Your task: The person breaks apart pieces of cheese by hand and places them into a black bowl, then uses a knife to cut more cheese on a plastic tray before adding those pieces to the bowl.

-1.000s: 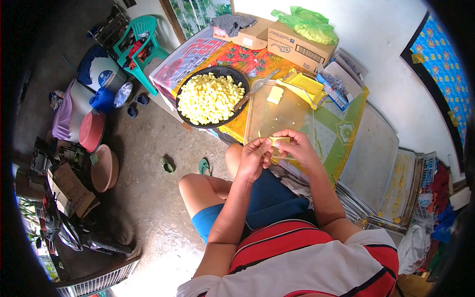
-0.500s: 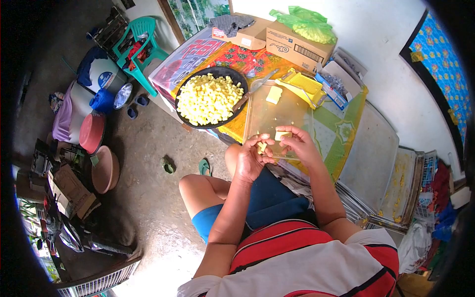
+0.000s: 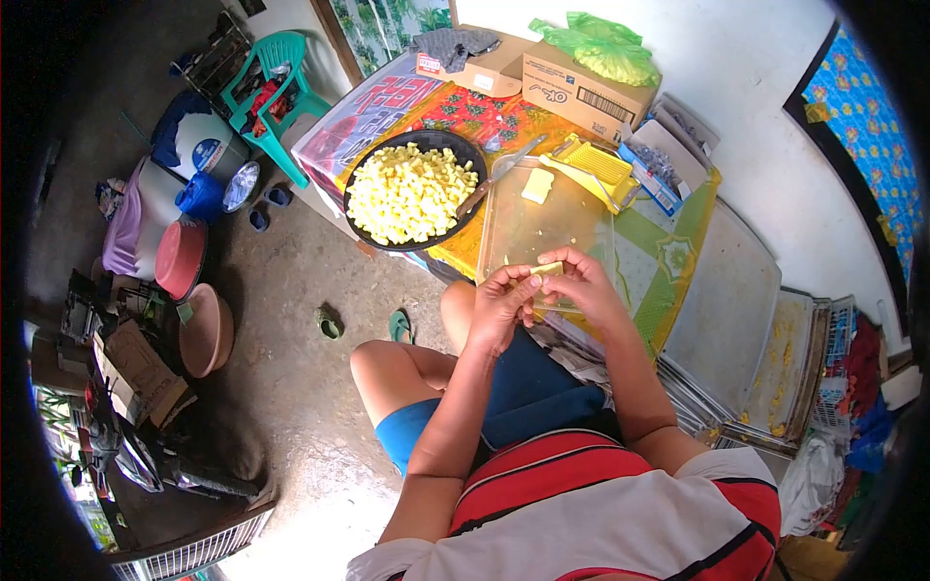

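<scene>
1. Pale yellow: held piece (image 3: 550, 270), loose block (image 3: 538, 185), heaped cubes (image 3: 412, 194).
2. Black: pan (image 3: 465, 147) under the cubes.
3. Brighter yellow: ridged tool (image 3: 603, 168), far.
4. Red with dark floral print, far; green-and-white motif, right: table covering (image 3: 673, 256).
5. Red and off-white, black-striped: shirt (image 3: 601, 508), near.
6. Blue: shorts (image 3: 542, 387).
7. Light green: plastic bag (image 3: 596, 46), far. Teal: chair (image 3: 281, 48), far left.
8. Blue, yellow-flowered: wall panel (image 3: 862, 136), right.

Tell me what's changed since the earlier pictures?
After parting, the left hand and right hand have come back together at the yellow piece, which the right kept hold of. The knife, heaped pan and slab stayed put.
</scene>
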A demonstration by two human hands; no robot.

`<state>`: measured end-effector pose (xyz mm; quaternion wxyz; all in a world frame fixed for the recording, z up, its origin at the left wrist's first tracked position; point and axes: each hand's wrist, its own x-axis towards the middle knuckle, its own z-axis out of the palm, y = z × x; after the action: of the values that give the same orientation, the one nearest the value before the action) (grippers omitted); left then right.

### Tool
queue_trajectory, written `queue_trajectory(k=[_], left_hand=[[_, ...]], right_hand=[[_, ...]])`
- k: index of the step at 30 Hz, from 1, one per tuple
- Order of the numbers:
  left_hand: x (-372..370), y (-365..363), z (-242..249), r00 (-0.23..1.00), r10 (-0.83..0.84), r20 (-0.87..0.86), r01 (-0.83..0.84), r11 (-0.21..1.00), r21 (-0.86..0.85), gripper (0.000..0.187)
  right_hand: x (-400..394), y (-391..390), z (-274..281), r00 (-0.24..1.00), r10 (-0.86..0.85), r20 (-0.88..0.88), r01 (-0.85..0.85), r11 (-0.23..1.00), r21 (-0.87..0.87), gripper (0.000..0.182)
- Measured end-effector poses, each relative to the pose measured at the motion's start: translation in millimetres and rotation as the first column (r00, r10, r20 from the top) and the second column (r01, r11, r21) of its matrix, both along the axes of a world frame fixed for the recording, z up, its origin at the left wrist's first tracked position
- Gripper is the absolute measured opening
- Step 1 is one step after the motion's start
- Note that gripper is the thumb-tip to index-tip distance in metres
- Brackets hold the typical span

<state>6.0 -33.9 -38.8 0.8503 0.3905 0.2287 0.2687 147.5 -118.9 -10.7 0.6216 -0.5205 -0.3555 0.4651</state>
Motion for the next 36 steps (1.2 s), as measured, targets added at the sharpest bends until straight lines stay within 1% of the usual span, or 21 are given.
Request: queue_trajectory(k=[6, 9, 12, 15, 18, 21, 24, 27, 30, 33, 36], left_hand=[[-4, 3, 1, 0.999, -0.036, 0.018, 0.037, 0.999, -0.012, 0.017], [-4, 3, 6, 0.999, -0.032, 0.006, 0.032, 0.997, -0.065, 0.017], [-5, 2, 10, 1.000, -0.011, -0.002, 0.011, 0.993, -0.121, 0.018], [-4, 6, 5, 0.999, -0.005, 0.047, 0.013, 0.982, -0.189, 0.023], [-8, 9, 9, 0.992, 0.003, 0.125, 0.032, 0.959, -0.281, 0.028], [-12, 12, 16, 0.992, 0.026, 0.122, 0.012, 0.954, -0.300, 0.031], [-14, 14, 15, 0.987, 0.042, 0.152, 0.011, 0.945, -0.328, 0.030], [-13, 14, 17, 0.992, 0.060, 0.109, -0.027, 0.959, -0.282, 0.030], [-11, 9, 26, 0.993, 0.104, 0.061, -0.084, 0.958, -0.274, 0.028], [-12, 8, 22, 0.997, 0.082, 0.013, -0.076, 0.969, -0.236, 0.027], [-10, 8, 10, 0.999, 0.030, 0.020, -0.025, 0.982, -0.188, 0.023]], right_hand=[[-1, -1, 1, 0.999, 0.005, -0.050, -0.004, 1.000, 0.015, 0.024], [-1, 0, 1, 0.998, -0.001, -0.062, 0.003, 1.000, 0.029, 0.024], [-2, 2, -1, 0.998, -0.025, -0.060, 0.026, 1.000, 0.006, 0.025], [-3, 3, -1, 0.997, -0.022, -0.071, 0.023, 1.000, 0.012, 0.026], [-2, 3, -3, 0.997, -0.054, -0.060, 0.055, 0.998, 0.013, 0.027], [0, 1, -1, 0.996, -0.060, -0.068, 0.060, 0.998, 0.005, 0.027], [1, 1, -1, 0.992, -0.076, -0.096, 0.075, 0.997, -0.012, 0.028], [2, 2, -4, 0.992, -0.072, -0.099, 0.071, 0.997, -0.006, 0.028], [3, 3, -7, 0.993, -0.057, -0.101, 0.059, 0.998, 0.011, 0.028], [1, 2, -3, 0.987, -0.071, -0.142, 0.073, 0.997, 0.003, 0.025], [0, 2, 0, 0.988, -0.086, -0.129, 0.084, 0.996, -0.017, 0.026]])
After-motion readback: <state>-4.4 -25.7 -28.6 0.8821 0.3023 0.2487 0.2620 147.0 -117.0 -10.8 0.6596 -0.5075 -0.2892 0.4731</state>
